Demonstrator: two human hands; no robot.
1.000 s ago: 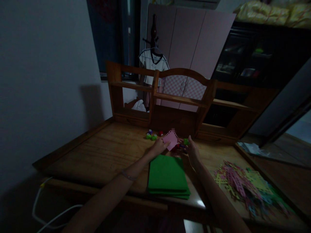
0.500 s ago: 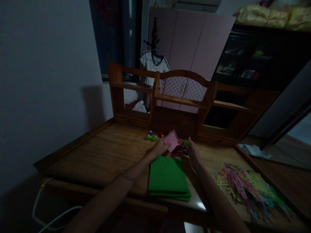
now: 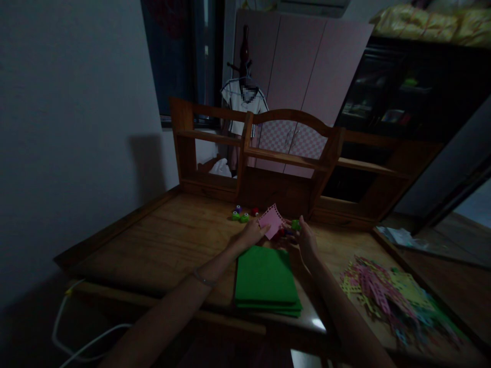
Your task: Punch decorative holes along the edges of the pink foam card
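Observation:
A pink sheet (image 3: 270, 225) with a row of small cut-outs along its upper edges is pinched in my left hand (image 3: 253, 233), thumb on top. Close to its right side, my right hand (image 3: 307, 240) has its fingers against a small green craft punch (image 3: 295, 225). Its fingertips are partly hidden, and the grip looks closed on the punch. Below and between the hands are a red punch (image 3: 281, 233) and a dark blue piece, both blurred. A stack of green sheets (image 3: 266, 278) lies just in front of my wrists.
Two green punches (image 3: 240, 217), a purple one (image 3: 238, 209) and a red one (image 3: 255, 211) stand at the back of the wooden desk (image 3: 153, 240). A heap of perforated coloured strips (image 3: 387, 296) lies at right. Behind rises a wooden shelf unit (image 3: 287, 153).
My right hand and the green punch have shifted slightly right, away from the pink sheet. The sheet has tilted a little; my left hand stays almost in place.

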